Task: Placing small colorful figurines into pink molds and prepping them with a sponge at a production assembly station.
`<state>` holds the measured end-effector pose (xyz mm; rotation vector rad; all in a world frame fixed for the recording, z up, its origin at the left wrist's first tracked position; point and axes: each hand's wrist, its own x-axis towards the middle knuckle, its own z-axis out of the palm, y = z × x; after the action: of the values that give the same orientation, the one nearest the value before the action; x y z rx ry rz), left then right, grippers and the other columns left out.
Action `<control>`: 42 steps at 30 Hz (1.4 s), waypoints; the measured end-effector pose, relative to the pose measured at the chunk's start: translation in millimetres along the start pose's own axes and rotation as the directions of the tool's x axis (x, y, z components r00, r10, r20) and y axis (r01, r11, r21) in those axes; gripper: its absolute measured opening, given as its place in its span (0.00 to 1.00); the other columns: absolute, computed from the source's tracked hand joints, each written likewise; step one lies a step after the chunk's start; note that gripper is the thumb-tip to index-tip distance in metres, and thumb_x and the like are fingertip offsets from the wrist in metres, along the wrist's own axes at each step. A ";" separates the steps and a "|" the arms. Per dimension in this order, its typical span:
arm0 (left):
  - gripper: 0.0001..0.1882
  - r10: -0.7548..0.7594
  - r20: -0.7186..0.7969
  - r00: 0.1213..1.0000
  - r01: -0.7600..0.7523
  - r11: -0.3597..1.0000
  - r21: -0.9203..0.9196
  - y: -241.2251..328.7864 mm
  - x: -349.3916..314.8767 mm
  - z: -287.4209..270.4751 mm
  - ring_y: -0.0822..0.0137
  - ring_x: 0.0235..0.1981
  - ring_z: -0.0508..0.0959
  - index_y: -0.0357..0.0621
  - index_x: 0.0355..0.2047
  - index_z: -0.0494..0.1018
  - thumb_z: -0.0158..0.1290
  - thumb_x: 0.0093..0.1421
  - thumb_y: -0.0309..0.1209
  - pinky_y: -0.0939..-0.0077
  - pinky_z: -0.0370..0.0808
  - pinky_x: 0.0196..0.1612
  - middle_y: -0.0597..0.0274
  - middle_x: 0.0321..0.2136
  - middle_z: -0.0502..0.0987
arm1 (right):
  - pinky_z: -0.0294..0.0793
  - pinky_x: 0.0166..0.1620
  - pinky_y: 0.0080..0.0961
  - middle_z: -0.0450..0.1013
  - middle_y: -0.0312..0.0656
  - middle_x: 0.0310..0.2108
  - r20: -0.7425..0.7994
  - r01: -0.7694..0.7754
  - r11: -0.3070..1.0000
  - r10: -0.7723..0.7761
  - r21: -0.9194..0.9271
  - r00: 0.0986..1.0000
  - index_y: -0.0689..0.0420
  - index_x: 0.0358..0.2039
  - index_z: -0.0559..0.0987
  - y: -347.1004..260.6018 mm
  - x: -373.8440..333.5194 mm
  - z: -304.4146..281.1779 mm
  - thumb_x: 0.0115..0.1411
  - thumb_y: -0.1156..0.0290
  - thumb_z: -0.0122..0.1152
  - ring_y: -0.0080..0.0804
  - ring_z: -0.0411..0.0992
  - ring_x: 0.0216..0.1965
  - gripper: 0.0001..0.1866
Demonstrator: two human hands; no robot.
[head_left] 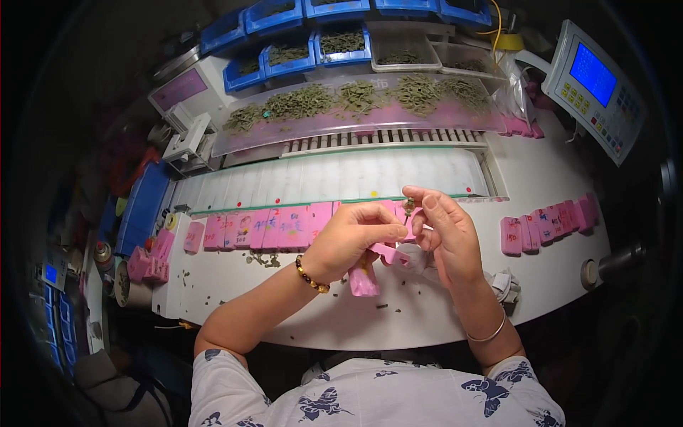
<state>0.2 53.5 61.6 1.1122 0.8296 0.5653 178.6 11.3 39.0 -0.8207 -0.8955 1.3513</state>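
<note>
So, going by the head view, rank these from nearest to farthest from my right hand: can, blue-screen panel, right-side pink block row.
From your right hand:
1. Pink block row, just right.
2. Blue-screen panel, upper right.
3. Can, far left.

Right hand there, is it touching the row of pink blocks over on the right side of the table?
Apart. The head view shows it: a stretch of white tabletop shows between the right hand and the row of pink blocks.
</note>
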 end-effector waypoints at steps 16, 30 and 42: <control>0.04 0.246 -0.199 0.949 -0.151 0.905 0.397 32.3 17.6 -34.1 0.81 0.24 0.75 0.37 0.29 0.77 0.57 0.58 0.25 0.87 0.68 0.23 0.66 0.26 0.78 | 0.62 0.27 0.09 0.72 0.31 0.32 -0.143 -0.021 1.000 0.022 0.010 0.990 0.61 0.47 0.78 4.1 -1.3 -0.4 0.64 0.75 0.57 0.12 0.64 0.27 0.11; 0.11 0.451 -0.532 0.717 -0.050 0.794 0.605 117.5 88.6 -131.1 0.70 0.18 0.76 0.37 0.34 0.79 0.58 0.58 0.34 0.78 0.72 0.16 0.59 0.25 0.79 | 0.61 0.25 0.09 0.72 0.29 0.28 -0.028 -0.064 0.996 0.062 -0.070 0.998 0.61 0.43 0.79 16.3 -4.2 3.3 0.63 0.75 0.58 0.11 0.63 0.25 0.08; 0.31 0.055 -0.213 0.976 -0.141 0.900 -0.414 1.7 13.8 -58.3 0.78 0.20 0.68 0.37 0.45 0.70 0.44 0.66 0.58 0.87 0.68 0.17 0.63 0.28 0.72 | 0.70 0.37 0.24 0.74 0.43 0.38 0.226 0.367 0.485 -0.325 -0.794 0.918 0.60 0.41 0.79 -17.6 -28.3 -13.9 0.51 0.79 0.65 0.32 0.73 0.34 0.14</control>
<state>-39.1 96.4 47.1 0.7027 0.7718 0.9068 198.6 -17.6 46.9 -1.2283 -1.6973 0.5102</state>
